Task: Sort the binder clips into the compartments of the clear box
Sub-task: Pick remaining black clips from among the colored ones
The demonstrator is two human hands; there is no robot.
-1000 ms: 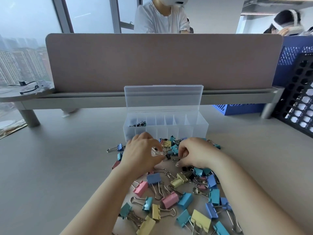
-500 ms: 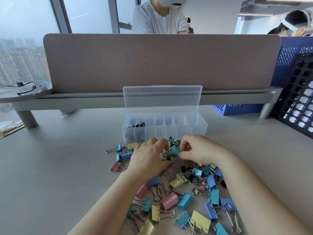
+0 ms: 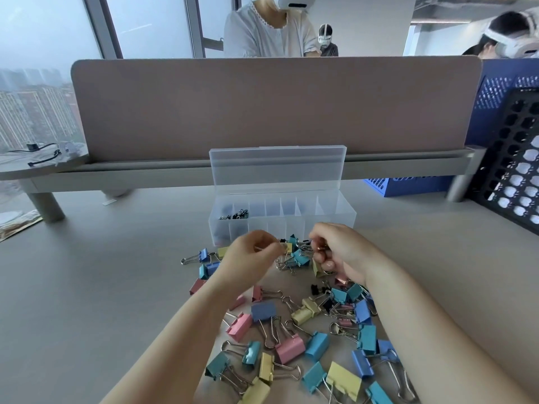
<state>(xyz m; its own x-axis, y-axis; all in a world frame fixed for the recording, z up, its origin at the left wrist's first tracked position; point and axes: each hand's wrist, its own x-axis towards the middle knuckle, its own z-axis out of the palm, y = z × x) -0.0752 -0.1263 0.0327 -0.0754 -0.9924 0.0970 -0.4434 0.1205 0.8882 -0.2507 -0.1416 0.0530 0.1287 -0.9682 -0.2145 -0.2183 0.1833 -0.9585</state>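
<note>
Nearest me, the loose binder clips (image 3: 294,330) lie heaped on the pale grey desk (image 3: 87,287): pink, yellow, blue and teal, large ones at the front and smaller ones farther in, with a few black ones among them.

Both forearms reach over the heap. The left hand (image 3: 250,255) is held above its far end, fingers curled and the tips pinching a small clip (image 3: 282,242). The right hand (image 3: 341,249) is close beside it, its fingers folded toward the palm with a glint of metal among them. I cannot tell if it has a real hold on anything.

Just past the hands stands the clear box (image 3: 344,217), its lid (image 3: 277,167) tipped up at the back. A little cluster of black clips (image 3: 234,214) sits in a compartment at its left end.

Behind the box a brown divider panel (image 3: 262,106) spans the desk. To the right of it are a blue crate (image 3: 495,97) and a black crate (image 3: 513,158). A side table (image 3: 38,167) with a cable on it is at the left. Farther off are tall windows (image 3: 43,39) and people wearing headsets.

Half a second ago the left hand lay lower on the heap with its fingers reaching. Now it is lifted and pinched, and pink and blue clips show where it rested. The right hand has risen a little too. The box and its black clips are as they were.
</note>
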